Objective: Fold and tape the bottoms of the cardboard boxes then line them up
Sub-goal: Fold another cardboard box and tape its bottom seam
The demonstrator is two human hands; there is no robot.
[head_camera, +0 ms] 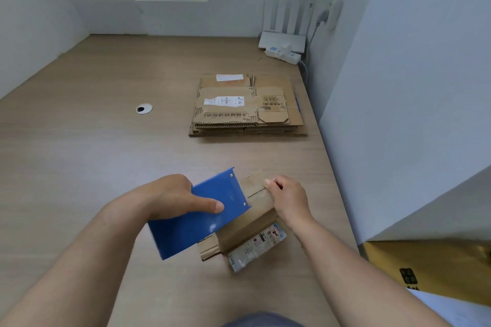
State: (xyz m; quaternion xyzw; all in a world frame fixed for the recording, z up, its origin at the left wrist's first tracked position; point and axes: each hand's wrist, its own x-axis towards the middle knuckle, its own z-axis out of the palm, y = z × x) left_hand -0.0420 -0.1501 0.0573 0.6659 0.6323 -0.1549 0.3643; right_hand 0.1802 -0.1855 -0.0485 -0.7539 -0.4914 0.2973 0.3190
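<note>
My left hand (170, 196) grips the blue tape gun (196, 223), with my thumb flat across its side. My right hand (289, 198) is curled over the far edge of the box (249, 225) and holds it down on the table (106, 141), right in front of me. The front end of the tape gun sits over the box, beside the crack (256, 192) where the two flaps meet. I cannot see the tape itself, because the gun hides it.

Here is what I think could go wrong. The box is small and looks light. If I pull the gun and my right hand lets go a bit, the box could slide or tip. Then the tape would go on crooked and miss the crack. If the flaps pop up, the tape could stick with a bump, and the bottom would not stay shut. My right fingers are close to the gun, so its cutting teeth could nick them. The pile (247, 106) of flat boxes lies well apart, farther back, so it is safe.
</note>
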